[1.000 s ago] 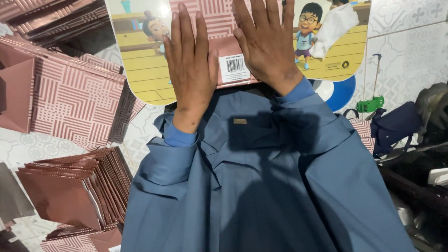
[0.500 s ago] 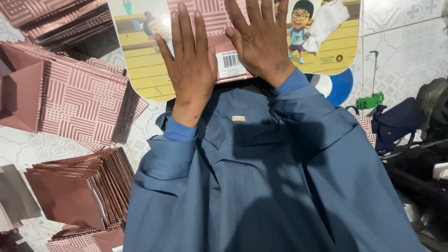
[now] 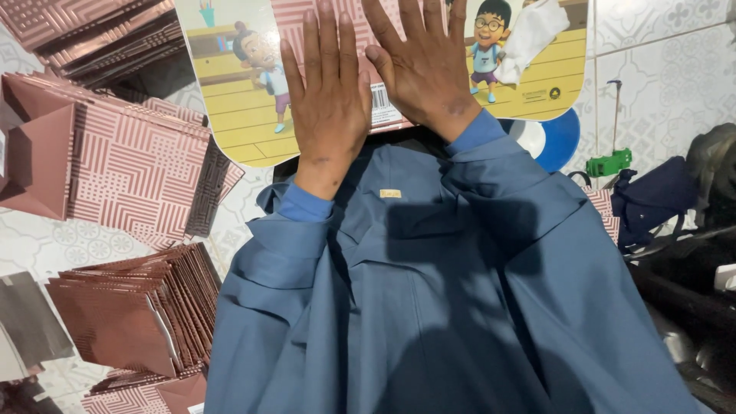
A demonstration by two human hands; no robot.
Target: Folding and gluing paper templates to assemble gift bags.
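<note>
My left hand (image 3: 328,96) and my right hand (image 3: 418,61) lie flat, fingers spread, side by side on a pink patterned flat packet (image 3: 295,19) with a white barcode sticker (image 3: 381,100) showing between them. The packet rests on a small low table (image 3: 238,115) printed with cartoon children on a yellow floor. Blue sleeves and a blue robe (image 3: 429,307) fill the lower middle of the view.
Stacks of pink-brown patterned flat packets lie on the tiled floor at the left (image 3: 130,165) and lower left (image 3: 134,314). A white cloth (image 3: 533,34) sits on the table's right. A blue and white round object (image 3: 552,142), a green tool (image 3: 609,162) and dark bags (image 3: 652,203) are at the right.
My left hand has slid right and slightly up, closing the gap to my right hand and covering most of the barcode sticker. My right hand has barely moved.
</note>
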